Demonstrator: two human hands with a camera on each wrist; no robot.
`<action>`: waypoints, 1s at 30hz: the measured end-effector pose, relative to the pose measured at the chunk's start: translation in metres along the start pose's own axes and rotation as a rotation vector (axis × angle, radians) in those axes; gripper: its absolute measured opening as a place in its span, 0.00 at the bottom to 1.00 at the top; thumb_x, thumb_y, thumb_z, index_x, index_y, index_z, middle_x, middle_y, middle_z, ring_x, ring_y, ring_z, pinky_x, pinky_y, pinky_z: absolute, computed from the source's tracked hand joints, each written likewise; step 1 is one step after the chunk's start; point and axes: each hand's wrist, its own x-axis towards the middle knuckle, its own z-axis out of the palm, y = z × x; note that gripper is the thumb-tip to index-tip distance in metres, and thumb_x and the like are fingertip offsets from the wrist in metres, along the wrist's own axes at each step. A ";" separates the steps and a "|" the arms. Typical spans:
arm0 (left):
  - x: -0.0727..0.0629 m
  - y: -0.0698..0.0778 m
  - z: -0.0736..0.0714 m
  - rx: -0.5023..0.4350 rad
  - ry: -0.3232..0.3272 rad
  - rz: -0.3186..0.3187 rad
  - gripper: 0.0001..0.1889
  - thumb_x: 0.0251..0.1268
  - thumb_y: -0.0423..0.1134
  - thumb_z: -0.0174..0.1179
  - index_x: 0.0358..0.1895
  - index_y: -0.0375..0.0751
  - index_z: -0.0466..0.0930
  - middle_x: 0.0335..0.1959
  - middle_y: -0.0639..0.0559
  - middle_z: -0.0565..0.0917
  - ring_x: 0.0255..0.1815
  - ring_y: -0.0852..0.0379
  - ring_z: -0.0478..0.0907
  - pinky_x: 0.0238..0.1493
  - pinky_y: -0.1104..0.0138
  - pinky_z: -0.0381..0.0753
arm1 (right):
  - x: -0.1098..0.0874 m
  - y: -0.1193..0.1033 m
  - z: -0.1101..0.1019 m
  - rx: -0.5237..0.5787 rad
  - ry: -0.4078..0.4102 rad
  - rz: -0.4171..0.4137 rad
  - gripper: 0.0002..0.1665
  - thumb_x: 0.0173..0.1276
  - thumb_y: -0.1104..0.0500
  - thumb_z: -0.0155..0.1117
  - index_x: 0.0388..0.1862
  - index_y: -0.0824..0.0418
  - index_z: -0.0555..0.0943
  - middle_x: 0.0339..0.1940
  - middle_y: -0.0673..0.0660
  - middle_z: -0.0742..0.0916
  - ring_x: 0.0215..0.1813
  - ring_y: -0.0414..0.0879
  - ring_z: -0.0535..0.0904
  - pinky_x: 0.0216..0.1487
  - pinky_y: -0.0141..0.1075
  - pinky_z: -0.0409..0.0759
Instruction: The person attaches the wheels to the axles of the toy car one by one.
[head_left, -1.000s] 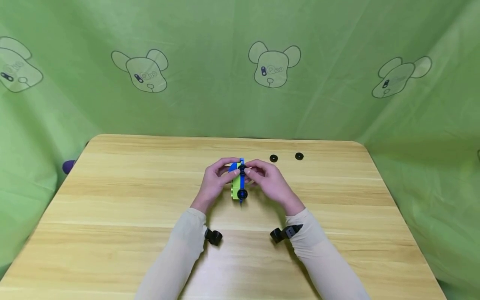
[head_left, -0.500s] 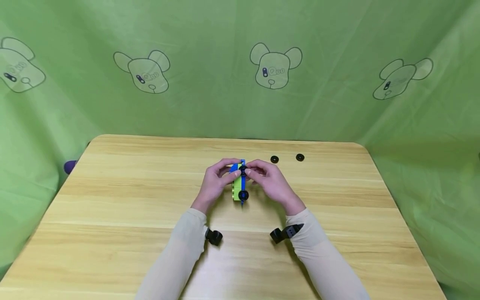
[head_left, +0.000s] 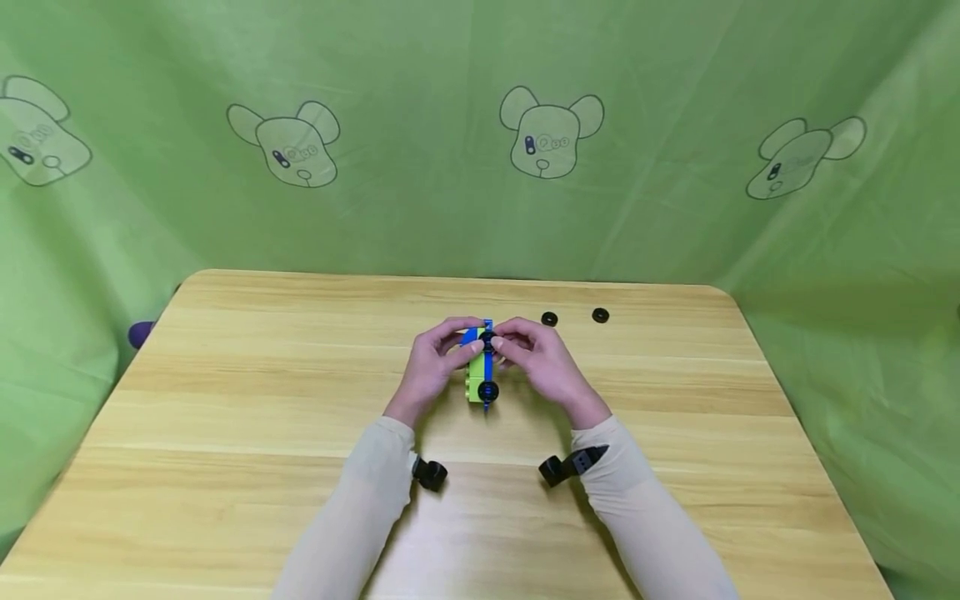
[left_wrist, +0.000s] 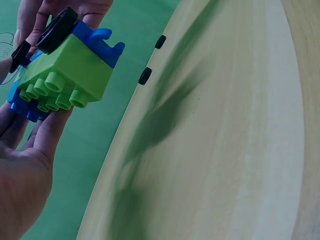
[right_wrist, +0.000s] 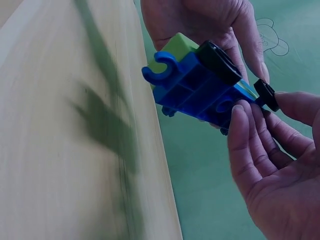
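A toy car of building blocks (head_left: pixel 476 368) is held up between both hands, with its lime-green bricks and their studs (left_wrist: pixel 54 81) facing left. Its blue chassis (right_wrist: pixel 187 92) has a hook at the near end. One black wheel (right_wrist: pixel 220 62) sits at the near end of its upward side. My left hand (head_left: pixel 433 360) grips the car's far part from the left. My right hand (head_left: pixel 546 365) has its thumb against the far black wheel (right_wrist: pixel 267 95), with fingers touching the chassis. A short gap shows between that wheel and the car. The car's underside is partly hidden by fingers.
Two loose black wheels, a left one (head_left: pixel 549 318) and a right one (head_left: pixel 600 315), lie near the far edge of the wooden table (head_left: pixel 225 500). Behind the table hangs a green curtain (head_left: pixel 420 208) with printed bear heads.
The car and both hands stay nearly in place, shifting very slightly in the head view. The grip looks the same throughout.
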 end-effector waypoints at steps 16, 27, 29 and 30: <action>0.002 -0.006 -0.004 0.087 0.023 0.044 0.17 0.65 0.27 0.63 0.56 0.30 0.79 0.57 0.41 0.77 0.57 0.45 0.75 0.60 0.59 0.75 | 0.002 0.003 0.003 0.037 0.009 0.009 0.11 0.73 0.67 0.58 0.50 0.73 0.78 0.40 0.65 0.83 0.39 0.56 0.82 0.47 0.60 0.80; 0.007 -0.023 -0.021 0.015 -0.067 0.056 0.22 0.60 0.22 0.61 0.60 0.29 0.76 0.58 0.40 0.76 0.57 0.44 0.75 0.60 0.57 0.76 | 0.002 0.001 0.002 0.005 0.036 0.025 0.12 0.72 0.66 0.59 0.51 0.72 0.78 0.39 0.64 0.84 0.39 0.55 0.83 0.45 0.50 0.83; 0.007 -0.022 -0.021 0.020 -0.059 0.045 0.22 0.61 0.23 0.61 0.60 0.30 0.76 0.59 0.41 0.76 0.57 0.44 0.76 0.58 0.57 0.77 | 0.001 0.001 0.001 0.002 0.035 0.019 0.13 0.72 0.66 0.59 0.51 0.72 0.78 0.40 0.64 0.84 0.40 0.56 0.83 0.45 0.51 0.83; 0.008 -0.022 -0.022 0.018 -0.052 0.037 0.22 0.61 0.23 0.61 0.60 0.31 0.77 0.59 0.41 0.76 0.56 0.44 0.76 0.57 0.57 0.78 | 0.001 0.000 0.001 -0.003 0.036 0.014 0.13 0.72 0.65 0.59 0.52 0.72 0.78 0.40 0.64 0.84 0.40 0.57 0.83 0.46 0.51 0.83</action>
